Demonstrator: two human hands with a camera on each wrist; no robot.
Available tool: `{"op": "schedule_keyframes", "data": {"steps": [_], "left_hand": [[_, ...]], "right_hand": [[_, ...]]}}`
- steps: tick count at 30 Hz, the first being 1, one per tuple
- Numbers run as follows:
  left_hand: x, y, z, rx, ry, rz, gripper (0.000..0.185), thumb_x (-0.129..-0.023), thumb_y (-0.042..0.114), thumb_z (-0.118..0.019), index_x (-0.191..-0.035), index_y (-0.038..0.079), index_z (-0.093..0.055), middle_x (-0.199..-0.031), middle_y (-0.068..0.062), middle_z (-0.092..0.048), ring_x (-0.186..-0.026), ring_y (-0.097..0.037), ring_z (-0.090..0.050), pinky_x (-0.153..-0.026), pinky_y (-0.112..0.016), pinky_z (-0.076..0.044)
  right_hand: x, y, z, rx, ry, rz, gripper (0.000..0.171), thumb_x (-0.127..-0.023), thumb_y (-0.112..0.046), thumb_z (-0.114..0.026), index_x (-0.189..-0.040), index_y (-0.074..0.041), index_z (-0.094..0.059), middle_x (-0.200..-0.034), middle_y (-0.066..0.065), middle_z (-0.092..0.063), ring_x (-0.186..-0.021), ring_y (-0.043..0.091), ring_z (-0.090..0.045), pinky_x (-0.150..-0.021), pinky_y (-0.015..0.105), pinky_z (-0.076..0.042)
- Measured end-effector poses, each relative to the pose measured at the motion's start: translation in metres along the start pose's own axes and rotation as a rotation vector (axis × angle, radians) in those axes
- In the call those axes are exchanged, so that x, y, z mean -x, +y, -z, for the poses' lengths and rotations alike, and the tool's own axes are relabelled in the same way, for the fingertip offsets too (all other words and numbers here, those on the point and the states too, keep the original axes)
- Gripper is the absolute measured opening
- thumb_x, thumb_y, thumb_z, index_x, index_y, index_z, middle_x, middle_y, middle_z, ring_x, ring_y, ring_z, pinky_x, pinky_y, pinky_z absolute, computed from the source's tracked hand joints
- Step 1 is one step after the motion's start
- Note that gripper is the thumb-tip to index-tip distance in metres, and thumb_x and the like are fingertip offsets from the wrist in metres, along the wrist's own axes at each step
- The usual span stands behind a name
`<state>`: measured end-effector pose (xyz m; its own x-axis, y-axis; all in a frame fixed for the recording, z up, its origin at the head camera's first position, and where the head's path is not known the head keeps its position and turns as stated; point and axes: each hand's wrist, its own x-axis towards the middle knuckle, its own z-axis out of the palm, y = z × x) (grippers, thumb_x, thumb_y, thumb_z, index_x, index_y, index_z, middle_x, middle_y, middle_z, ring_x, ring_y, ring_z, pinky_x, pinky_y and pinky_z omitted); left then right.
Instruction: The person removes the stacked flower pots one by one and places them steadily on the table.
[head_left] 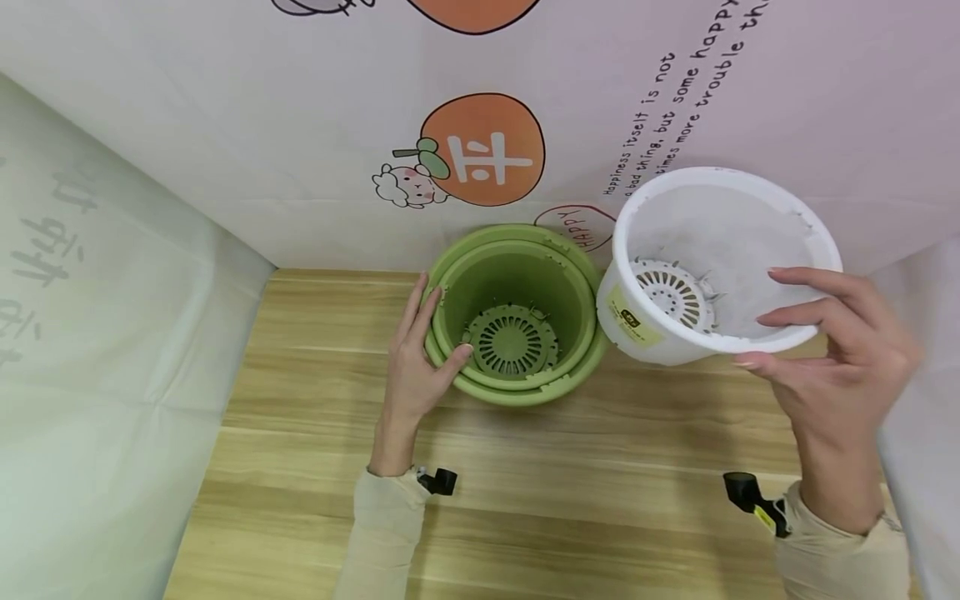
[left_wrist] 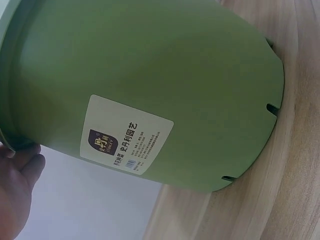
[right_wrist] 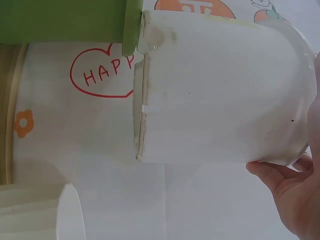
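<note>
Two nested green flowerpots (head_left: 517, 398) stand on the wooden table, their slotted bottom showing inside. My left hand (head_left: 420, 354) holds them at the left rim, thumb over the inner edge and fingers along the outside. A printed label (left_wrist: 127, 135) is on the outer green pot in the left wrist view. My right hand (head_left: 855, 350) grips the rim of a white flowerpot (head_left: 667, 346), two fingers inside and the thumb outside. The white pot is lifted and tilted, just right of the green pots. In the right wrist view its base is level with the green rim (right_wrist: 131, 30).
A printed cloth (head_left: 337, 150) hangs behind the table (head_left: 315, 500), with pale cloth (head_left: 112, 333) at the left side. Part of another white thing with a curved edge (right_wrist: 70, 212) shows low in the right wrist view.
</note>
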<state>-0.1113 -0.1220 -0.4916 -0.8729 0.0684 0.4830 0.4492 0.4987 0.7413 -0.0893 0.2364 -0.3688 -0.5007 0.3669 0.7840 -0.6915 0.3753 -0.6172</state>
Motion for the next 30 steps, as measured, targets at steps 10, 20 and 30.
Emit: {"op": "schedule_keyframes", "data": {"steps": [10,20,30], "left_hand": [[0.001,-0.001,0.000,0.000,-0.001,0.002,0.093,-0.088,0.071,-0.054,-0.149,0.001,-0.042,-0.162,-0.010,-0.028,-0.145,-0.026,-0.033,-0.113,-0.045,-0.035],[0.001,-0.001,-0.001,-0.001,-0.003,0.009,0.095,-0.088,0.072,-0.053,-0.150,0.002,-0.039,-0.162,-0.008,-0.027,-0.145,-0.025,-0.033,-0.114,-0.043,-0.034],[0.001,-0.001,0.001,0.008,-0.010,0.010,0.093,-0.089,0.069,-0.055,-0.152,0.002,-0.037,-0.162,-0.010,-0.026,-0.146,-0.026,-0.030,-0.115,-0.045,-0.033]], "right_hand": [[-0.002,-0.002,0.003,0.033,0.036,0.010,0.072,-0.038,-0.054,-0.094,-0.056,0.010,-0.067,-0.085,0.019,-0.074,-0.066,-0.002,-0.053,-0.067,0.011,-0.023],[-0.002,-0.003,0.004,0.045,0.077,0.029,0.073,-0.037,-0.056,-0.094,-0.056,0.009,-0.068,-0.082,0.019,-0.074,-0.065,-0.002,-0.050,-0.065,0.010,-0.024],[0.002,0.000,0.010,0.070,0.062,0.018,0.068,-0.038,-0.053,-0.095,-0.055,0.008,-0.069,-0.082,0.018,-0.074,-0.067,-0.003,-0.055,-0.067,0.009,-0.026]]}}
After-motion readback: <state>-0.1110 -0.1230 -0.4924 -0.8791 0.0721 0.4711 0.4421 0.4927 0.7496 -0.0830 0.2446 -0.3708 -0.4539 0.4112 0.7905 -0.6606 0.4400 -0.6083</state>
